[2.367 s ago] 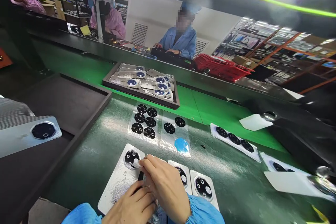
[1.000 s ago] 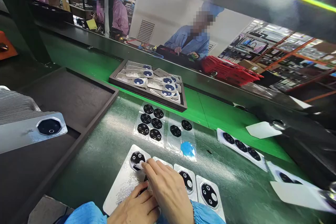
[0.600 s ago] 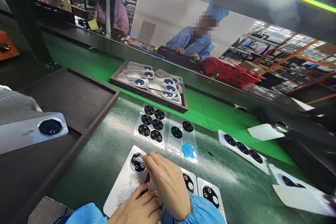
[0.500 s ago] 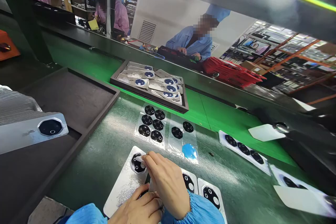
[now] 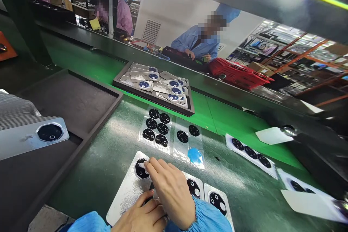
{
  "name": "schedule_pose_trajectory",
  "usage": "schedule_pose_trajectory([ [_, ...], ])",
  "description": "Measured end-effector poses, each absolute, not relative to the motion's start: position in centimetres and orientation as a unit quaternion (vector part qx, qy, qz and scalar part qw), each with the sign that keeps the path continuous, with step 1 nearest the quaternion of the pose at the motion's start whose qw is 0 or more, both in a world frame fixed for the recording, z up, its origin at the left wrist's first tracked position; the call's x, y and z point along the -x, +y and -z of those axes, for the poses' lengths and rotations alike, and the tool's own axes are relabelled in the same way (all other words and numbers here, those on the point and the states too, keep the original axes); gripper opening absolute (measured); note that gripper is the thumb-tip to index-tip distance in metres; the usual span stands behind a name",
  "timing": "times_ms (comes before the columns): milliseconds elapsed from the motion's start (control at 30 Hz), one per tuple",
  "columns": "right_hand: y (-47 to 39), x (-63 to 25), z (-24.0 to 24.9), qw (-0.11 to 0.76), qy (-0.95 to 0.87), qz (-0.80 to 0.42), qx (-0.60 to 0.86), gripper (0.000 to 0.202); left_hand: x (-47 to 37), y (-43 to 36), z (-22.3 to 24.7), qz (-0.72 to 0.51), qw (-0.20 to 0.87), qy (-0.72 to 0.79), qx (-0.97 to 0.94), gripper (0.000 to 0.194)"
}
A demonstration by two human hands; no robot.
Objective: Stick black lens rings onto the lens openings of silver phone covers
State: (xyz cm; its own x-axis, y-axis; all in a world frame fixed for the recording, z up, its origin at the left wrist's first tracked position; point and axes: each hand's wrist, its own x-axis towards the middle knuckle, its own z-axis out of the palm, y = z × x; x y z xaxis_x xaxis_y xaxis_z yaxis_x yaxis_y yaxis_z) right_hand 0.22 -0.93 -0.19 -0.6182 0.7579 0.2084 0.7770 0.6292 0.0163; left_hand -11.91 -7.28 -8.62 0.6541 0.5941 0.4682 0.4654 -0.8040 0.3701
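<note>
A silver phone back cover (image 5: 126, 192) lies tilted on the green bench, a black octagonal camera plate (image 5: 141, 168) at its top end. Over that plate reaches my right hand (image 5: 170, 188), its fingers closed in a pinch on a small white tip or piece (image 5: 143, 165) that touches the black surface. My left hand (image 5: 144, 212) is curled over the cover's right edge and steadies it. Something dark shows beneath its fingers, mostly hidden. To the right, two more covers, a nearer one (image 5: 194, 187) and a farther one (image 5: 217, 201), are partly covered by my right hand and sleeve.
Clear sheets hold black octagonal stickers (image 5: 162, 128) and a blue one (image 5: 195, 156). Behind is a tray (image 5: 152, 94) of covers. A dark tray (image 5: 89, 90) and stacked covers (image 5: 51, 132) stand left. Sticker strips (image 5: 251, 154) lie right. A co-worker (image 5: 197, 40) sits opposite.
The view has shifted slightly. My right hand has moved a little on the camera plate, with the white piece still pinched. My left hand stays in place on the cover.
</note>
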Motion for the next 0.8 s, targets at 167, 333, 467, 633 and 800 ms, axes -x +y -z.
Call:
schedule_pose_trajectory([
  [167,-0.9,-0.2,0.3,0.1,-0.897,0.046,0.428,0.024,12.2,-7.1,7.8,-0.268,0.123,0.291,-0.91,0.02],
  [333,-1.0,0.0,0.3,0.098,-0.898,0.054,0.426,0.026,12.5,-7.2,8.0,-0.232,0.157,0.286,-0.916,0.025],
  [467,-0.9,0.1,0.2,0.091,-0.9,0.051,0.423,0.024,12.6,-7.1,7.9,-0.226,0.174,0.284,-0.915,0.025],
  [633,-0.5,0.1,0.2,0.09,-0.897,0.042,0.431,0.021,13.0,-6.8,6.4,-0.175,0.216,0.283,-0.918,0.033],
  [800,-0.7,0.2,0.0,0.085,-0.893,0.049,0.439,0.019,13.1,-6.9,7.1,-0.153,0.241,0.278,-0.917,0.042],
])
